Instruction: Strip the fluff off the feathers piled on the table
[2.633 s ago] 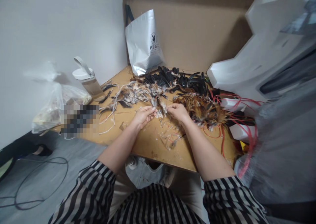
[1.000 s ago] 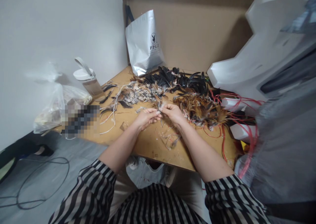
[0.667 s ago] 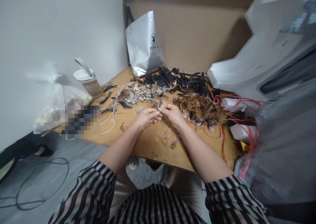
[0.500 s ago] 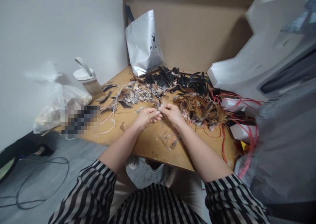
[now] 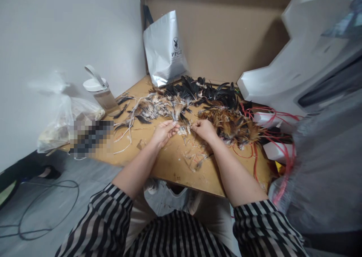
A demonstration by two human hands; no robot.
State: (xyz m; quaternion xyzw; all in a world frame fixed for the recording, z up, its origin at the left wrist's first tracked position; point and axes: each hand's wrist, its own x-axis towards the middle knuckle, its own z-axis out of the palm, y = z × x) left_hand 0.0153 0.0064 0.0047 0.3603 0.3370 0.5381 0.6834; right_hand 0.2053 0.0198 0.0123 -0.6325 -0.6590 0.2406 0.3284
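My left hand point(image 5: 164, 133) is closed in a pinch on the base of a brown feather point(image 5: 177, 113), whose vane points up and away from me. A short gap to the right, my right hand point(image 5: 204, 130) has its thumb and fingers pressed together; what they hold, if anything, is too small to make out. Between the hands lies a small dark and pale tuft of feathers point(image 5: 185, 126). Brown feathers point(image 5: 232, 124) are heaped beside my right hand. Black feathers point(image 5: 195, 87) lie farther back, and pale, fluffy feathers point(image 5: 154, 106) spread behind my left hand.
Feather scraps point(image 5: 195, 160) litter the wooden table point(image 5: 165, 168). A lidded bottle point(image 5: 106, 98), a knotted plastic bag point(image 5: 63, 117) and white string point(image 5: 130, 130) are on the left. A silver bag point(image 5: 164, 53) stands at the back. Red cords point(image 5: 287, 181) hang at the right.
My hands have moved apart from where they met, the right one to the right and the left one slightly left. The brown feather now shows in my left hand, and the tuft between is uncovered.
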